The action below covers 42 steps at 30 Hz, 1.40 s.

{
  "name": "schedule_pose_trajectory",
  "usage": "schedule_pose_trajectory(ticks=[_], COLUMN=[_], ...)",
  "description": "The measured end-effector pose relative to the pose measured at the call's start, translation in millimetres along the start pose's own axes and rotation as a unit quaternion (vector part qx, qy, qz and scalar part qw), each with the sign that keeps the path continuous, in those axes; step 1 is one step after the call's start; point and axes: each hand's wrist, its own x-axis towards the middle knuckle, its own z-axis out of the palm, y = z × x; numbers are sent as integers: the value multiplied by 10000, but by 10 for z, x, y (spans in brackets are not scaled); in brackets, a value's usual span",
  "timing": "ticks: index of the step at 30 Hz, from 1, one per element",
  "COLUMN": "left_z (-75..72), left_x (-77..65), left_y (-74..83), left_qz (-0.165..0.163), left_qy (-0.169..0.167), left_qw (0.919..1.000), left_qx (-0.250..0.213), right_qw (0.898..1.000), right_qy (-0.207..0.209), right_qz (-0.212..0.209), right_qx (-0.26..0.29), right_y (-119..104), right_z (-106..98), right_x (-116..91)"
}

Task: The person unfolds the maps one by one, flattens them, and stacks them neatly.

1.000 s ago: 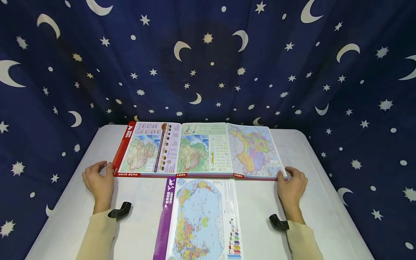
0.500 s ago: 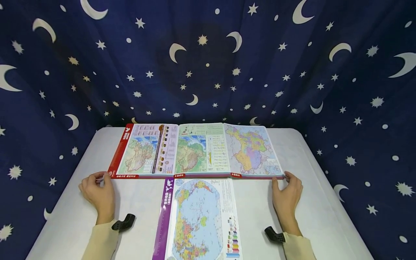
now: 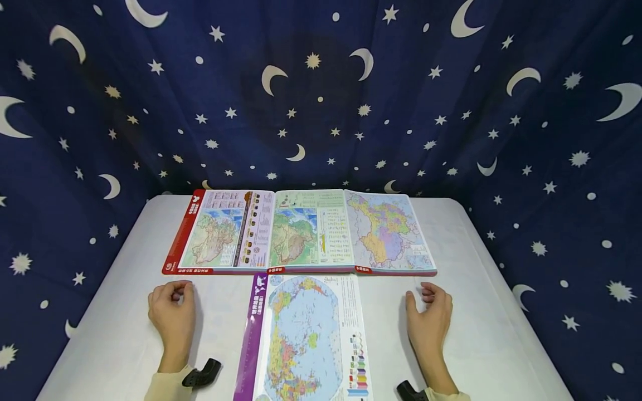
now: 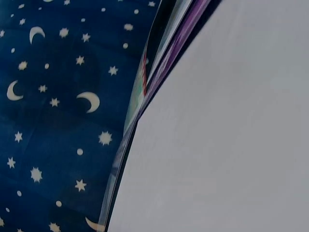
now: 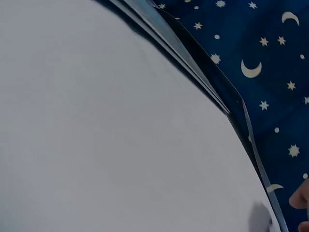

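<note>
A fold-out map sheet with three panels (image 3: 296, 256) and a red left border lies along the back of the table. In front of it lies a world map (image 3: 328, 312) with a purple left strip, running to the view's bottom edge. My left hand (image 3: 173, 323) is near the red corner with loosely curled fingers and holds nothing. On the other side, my right hand (image 3: 429, 323) is below the sheet's right corner, apart from it, also holding nothing. Some of its fingertips (image 5: 300, 195) show at the right wrist view's edge; the left wrist view shows no hand.
A white-covered table (image 3: 130, 312) carries both maps. Behind and at both sides hangs a dark blue curtain (image 3: 321, 72) with moons and stars. Black devices (image 3: 203, 374) sit on both wrists.
Both hands have come away from the back map's lower corners and drawn back toward me and inward. The maps look unmoved on the table; the head view has shifted a little.
</note>
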Motion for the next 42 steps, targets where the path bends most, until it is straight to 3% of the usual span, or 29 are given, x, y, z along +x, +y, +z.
schedule_pose_trajectory(ticks=[11,17,23,29,33,38,42], left_z=[-32,-70,-109,-155,-203,-297,-345], left_x=[-396,-607,-820,-1068,-1235,-1464,-1549], left_y=[174,281,369,471,521,557,607], left_qz=[409,433,607,646,635,726,636], left_qy=[-398,-708,-898,-1120,-1210,-1120,-1196], left_qw=[9984,9965,9941,9916,9906,9910,9908], left_qx=[14,-14,-104,-81,0,33,52], right_qw=[9985,9964,9900,9839,9837,9886,9911], right_qy=[-500,-782,-1318,-1662,-1673,-1378,-1210], right_qz=[-99,-169,243,447,483,367,199], right_qx=[-187,-267,-445,-482,-449,-486,-515], right_y=[-193,-324,-478,-611,-675,-718,-755], right_z=[-12,-10,-38,-80,-116,-124,-121], right_x=[-347,-556,-808,-914,-1002,-1170,-1245])
